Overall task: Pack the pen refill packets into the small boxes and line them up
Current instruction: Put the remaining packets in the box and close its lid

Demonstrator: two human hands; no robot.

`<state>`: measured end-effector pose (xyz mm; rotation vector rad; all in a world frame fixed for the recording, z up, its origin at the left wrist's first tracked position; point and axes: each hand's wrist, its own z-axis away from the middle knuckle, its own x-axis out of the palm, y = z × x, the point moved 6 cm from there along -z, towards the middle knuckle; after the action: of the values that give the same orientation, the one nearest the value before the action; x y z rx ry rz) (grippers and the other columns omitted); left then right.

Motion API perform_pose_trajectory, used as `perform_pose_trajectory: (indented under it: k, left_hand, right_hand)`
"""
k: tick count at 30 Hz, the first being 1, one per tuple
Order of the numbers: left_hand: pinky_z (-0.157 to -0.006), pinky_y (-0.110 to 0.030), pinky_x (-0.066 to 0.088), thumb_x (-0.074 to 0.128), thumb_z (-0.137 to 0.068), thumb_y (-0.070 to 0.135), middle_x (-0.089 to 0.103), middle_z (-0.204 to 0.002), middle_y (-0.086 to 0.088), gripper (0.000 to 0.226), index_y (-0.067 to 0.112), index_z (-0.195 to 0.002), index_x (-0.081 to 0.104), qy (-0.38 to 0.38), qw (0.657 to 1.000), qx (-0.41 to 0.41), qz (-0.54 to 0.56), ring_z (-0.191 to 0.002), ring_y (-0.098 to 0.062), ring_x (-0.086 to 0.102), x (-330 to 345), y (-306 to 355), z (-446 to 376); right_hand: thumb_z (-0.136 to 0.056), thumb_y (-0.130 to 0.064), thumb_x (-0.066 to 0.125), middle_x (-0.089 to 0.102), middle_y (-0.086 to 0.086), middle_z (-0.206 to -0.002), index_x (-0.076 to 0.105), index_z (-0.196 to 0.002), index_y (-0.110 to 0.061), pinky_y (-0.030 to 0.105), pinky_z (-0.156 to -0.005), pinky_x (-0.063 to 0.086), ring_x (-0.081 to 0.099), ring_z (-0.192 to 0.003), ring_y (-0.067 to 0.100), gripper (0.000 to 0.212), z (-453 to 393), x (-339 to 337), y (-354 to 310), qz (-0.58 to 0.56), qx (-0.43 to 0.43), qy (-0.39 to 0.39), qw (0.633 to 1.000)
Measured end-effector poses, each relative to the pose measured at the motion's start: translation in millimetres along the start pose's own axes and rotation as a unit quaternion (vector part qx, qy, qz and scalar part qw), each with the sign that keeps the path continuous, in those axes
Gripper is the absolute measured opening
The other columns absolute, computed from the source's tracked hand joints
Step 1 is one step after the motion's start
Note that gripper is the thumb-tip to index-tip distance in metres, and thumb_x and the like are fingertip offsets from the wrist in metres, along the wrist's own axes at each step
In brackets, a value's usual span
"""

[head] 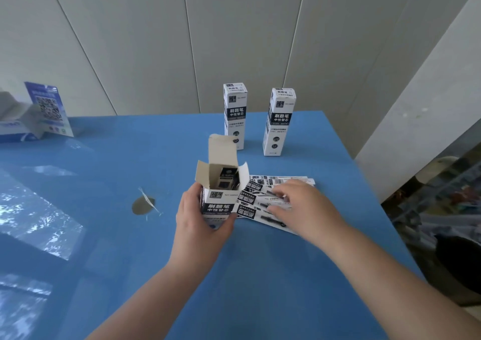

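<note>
An open white-and-black small box (220, 195) stands upright on the blue table (260, 274), flaps up, with packets visible inside. My left hand (200, 220) grips it around its lower half. Just right of it several flat pen refill packets (263, 203) lie fanned on the table. My right hand (302, 207) rests on top of them, fingers spread and touching the packets; whether it grips one is unclear. Two closed small boxes (234, 117) (279, 122) stand upright side by side farther back.
A blue QR-code card (49, 109) leans against a white-and-blue carton (15, 121) at the far left. A grey scuff with torn tape (144, 204) marks the table left of my hands. The table's right edge drops to dark clutter (447, 209).
</note>
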<state>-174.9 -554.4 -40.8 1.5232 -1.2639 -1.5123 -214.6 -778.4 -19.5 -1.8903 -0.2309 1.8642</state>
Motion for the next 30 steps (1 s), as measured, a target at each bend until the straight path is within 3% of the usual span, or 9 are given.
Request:
perform_pose_trajectory:
  k: [4,7,10,13,19,23,26,30]
  left_hand:
    - [-0.079,-0.037,0.054,0.082,-0.078,0.021,0.063,-0.108,0.006,0.059,0.058,-0.101,0.042,0.013,1.0,-0.002,-0.013,-0.103,-0.023,0.063,2.6,-3.1,-2.5]
    - [-0.071,-0.026,0.049,0.082,-0.078,0.019,0.063,-0.104,0.004,0.061,0.061,-0.096,0.042,0.03,0.999,-0.004,-0.011,-0.098,-0.022,0.064,3.6,-3.1,-3.3]
    - [-0.066,-0.016,0.047,0.082,-0.077,0.018,0.062,-0.1,0.003,0.061,0.06,-0.094,0.041,0.041,0.999,-0.002,-0.019,-0.092,-0.021,0.064,4.7,-2.7,-3.0]
    - [-0.064,-0.01,0.046,0.083,-0.076,0.018,0.062,-0.097,0.002,0.061,0.061,-0.091,0.042,0.051,0.998,-0.006,-0.024,-0.088,-0.019,0.063,4.2,-2.2,-2.1]
    - [-0.065,-0.017,0.045,0.083,-0.077,0.019,0.063,-0.099,0.002,0.061,0.06,-0.093,0.041,0.049,0.998,-0.016,-0.021,-0.091,-0.02,0.064,5.3,-4.4,-0.9]
    - [-0.072,-0.025,0.047,0.083,-0.078,0.019,0.063,-0.104,0.005,0.061,0.06,-0.097,0.041,0.044,0.999,-0.022,-0.015,-0.098,-0.019,0.064,6.3,-5.5,-0.9]
    - [-0.074,-0.03,0.05,0.083,-0.078,0.019,0.063,-0.104,0.003,0.059,0.057,-0.097,0.041,0.045,0.999,-0.023,-0.014,-0.098,-0.021,0.063,6.4,-5.7,-0.8]
    - [-0.075,-0.033,0.051,0.082,-0.078,0.019,0.062,-0.103,0.003,0.056,0.054,-0.095,0.041,0.039,0.999,-0.026,-0.011,-0.098,-0.022,0.063,6.7,-6.2,0.5]
  right_hand:
    - [-0.092,-0.048,0.064,0.059,-0.009,-0.11,0.064,-0.115,-0.023,0.033,-0.082,0.047,0.054,-0.108,0.017,0.033,-10.1,23.0,-5.5,0.075,-0.063,-0.03,0.995]
    - [-0.089,-0.046,0.068,0.051,-0.009,-0.095,0.056,-0.088,-0.023,0.034,-0.079,0.044,0.05,-0.099,0.018,0.027,-15.5,28.8,-11.5,0.086,-0.09,-0.047,0.991]
    - [-0.093,-0.029,0.059,0.043,-0.008,-0.086,0.044,-0.075,-0.022,0.032,-0.07,0.038,0.049,-0.091,0.02,0.024,-15.5,31.9,-15.3,0.108,-0.108,-0.046,0.987]
    - [-0.094,-0.017,0.048,0.046,-0.005,-0.084,0.048,-0.074,-0.018,0.033,-0.066,0.04,0.05,-0.088,0.021,0.02,-16.6,30.7,-15.0,0.123,-0.105,-0.039,0.986]
    - [-0.089,-0.016,0.048,0.054,-0.005,-0.075,0.05,-0.067,-0.019,0.031,-0.057,0.04,0.055,-0.076,0.021,0.022,-19.9,25.4,-13.4,0.124,-0.08,-0.057,0.987]
    - [-0.088,-0.022,0.052,0.052,-0.002,-0.062,0.041,-0.061,-0.018,0.029,-0.048,0.03,0.05,-0.064,0.02,0.029,-24.2,16.7,-2.3,0.073,-0.027,-0.055,0.995]
    - [-0.09,-0.025,0.057,0.06,-0.001,-0.071,0.054,-0.07,-0.016,0.033,-0.057,0.044,0.054,-0.07,0.02,0.023,-24.3,14.1,3.2,0.03,-0.008,-0.083,0.996]
    - [-0.087,-0.03,0.067,0.063,0.001,-0.075,0.063,-0.079,-0.013,0.031,-0.058,0.042,0.056,-0.07,0.02,0.019,-23.3,10.4,8.5,0.006,0.007,-0.12,0.993]
